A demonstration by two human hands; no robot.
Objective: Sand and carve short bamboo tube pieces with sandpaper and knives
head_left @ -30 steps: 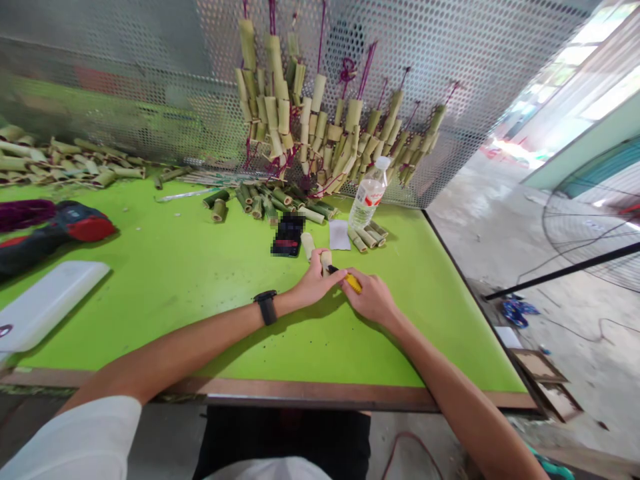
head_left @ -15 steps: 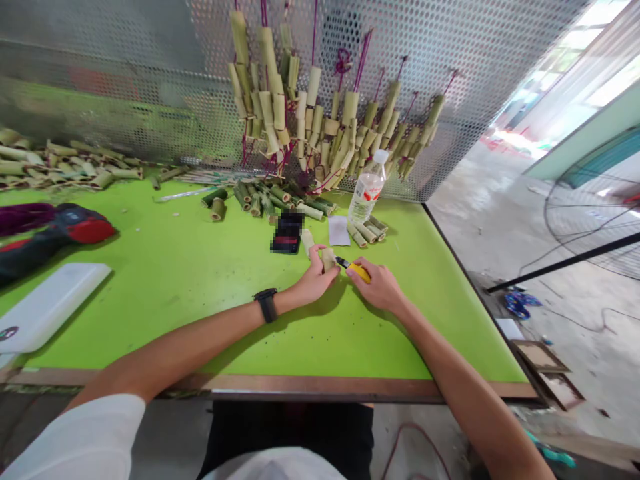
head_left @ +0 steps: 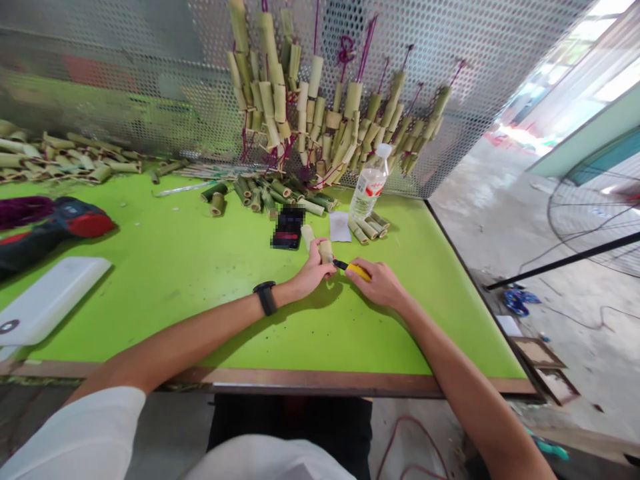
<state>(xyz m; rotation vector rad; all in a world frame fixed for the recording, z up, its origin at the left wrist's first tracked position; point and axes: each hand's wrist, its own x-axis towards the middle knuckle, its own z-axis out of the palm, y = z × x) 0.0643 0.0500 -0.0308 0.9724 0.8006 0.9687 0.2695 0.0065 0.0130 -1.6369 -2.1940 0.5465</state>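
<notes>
"so, where is the bamboo piece (head_left: pixel 326 249) sitting?"

"in the left hand (head_left: pixel 313 272), closed round it with the fingers on the far side and the thumb on the near one. it pokes out past the grip, away from the person."

"and the right hand (head_left: pixel 379 283)?"

"that one is wrapped round a yellow knife (head_left: pixel 359 271), just to the right of the piece. the dark front of the knife points left, at the near end of the bamboo."

"touching it?"

"it looks right up against it, but the tip is too small for me to be sure."

"what else is close by?"

"a second pale piece (head_left: pixel 307 235) lies just beyond the left fingers, with a phone (head_left: pixel 287 228) to its left. a bit of paper (head_left: pixel 340 227) lies farther out, beyond the held piece."

"and off to the right?"

"a few cut tubes (head_left: pixel 367 230) on the green table (head_left: pixel 200 280), beside the foot of an upright bottle (head_left: pixel 370 189). both hands are well short of those."
</notes>
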